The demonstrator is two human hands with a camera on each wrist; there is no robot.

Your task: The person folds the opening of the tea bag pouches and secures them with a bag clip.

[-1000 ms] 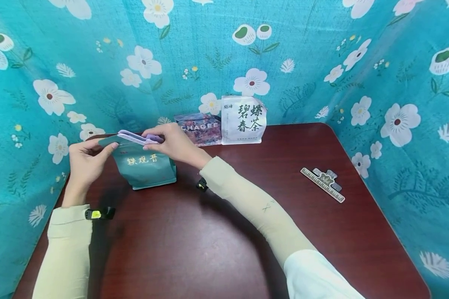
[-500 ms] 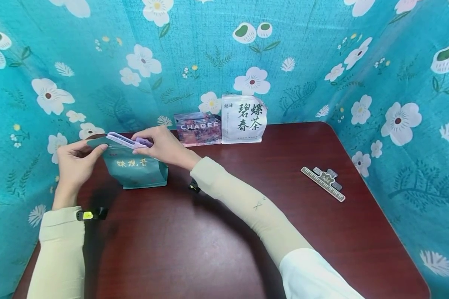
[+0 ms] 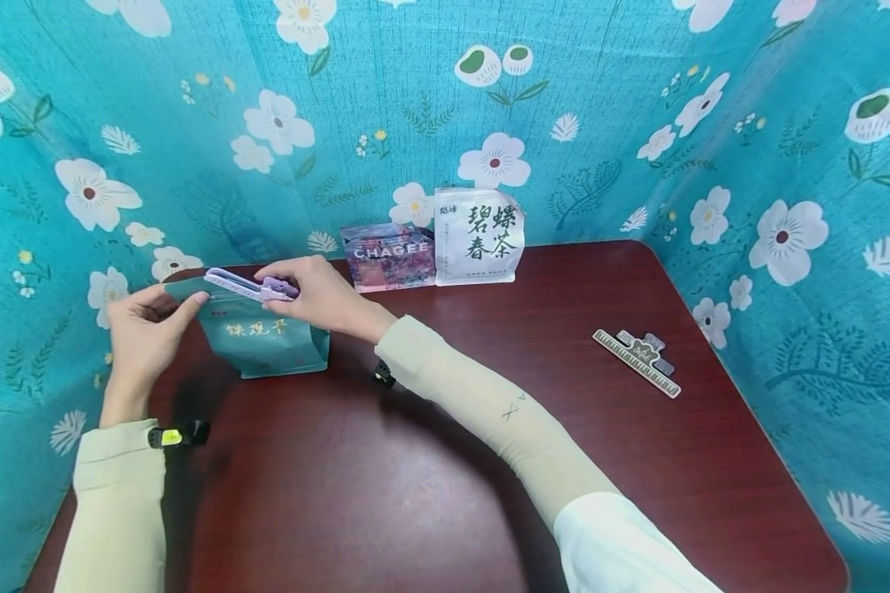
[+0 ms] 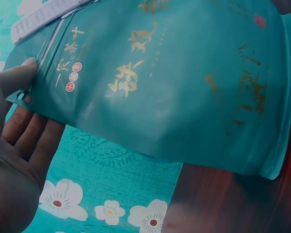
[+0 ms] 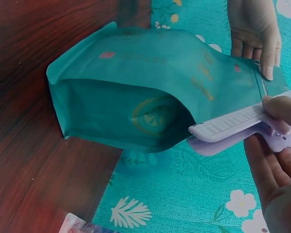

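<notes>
A green tea bag (image 3: 267, 354) with gold characters stands upright at the table's left back. My left hand (image 3: 144, 329) pinches its top left corner, thumb in front near the zip line and fingers behind. In my right hand (image 3: 322, 296) is a lavender sealing clip (image 3: 233, 284), gripped by its handles between thumb and fingers. The clip (image 5: 228, 124) lies along the bag's top, its two bars slightly apart at the near end in the right wrist view. In the left wrist view, one clip bar (image 4: 43, 19) crosses the bag's front (image 4: 160, 87) above the zip line.
A dark patterned pouch lettered CHAGEE (image 3: 393, 255) and a white tea bag (image 3: 478, 239) stand at the table's back edge. A silver ruler-edged clip (image 3: 638, 362) lies at the right on the dark red table (image 3: 415, 494). Flowered teal cloth (image 3: 601, 99) hangs behind and at both sides.
Both hands, the tea bag and the clip have shifted left together, mostly in the first half second. Both grips stay as they were.
</notes>
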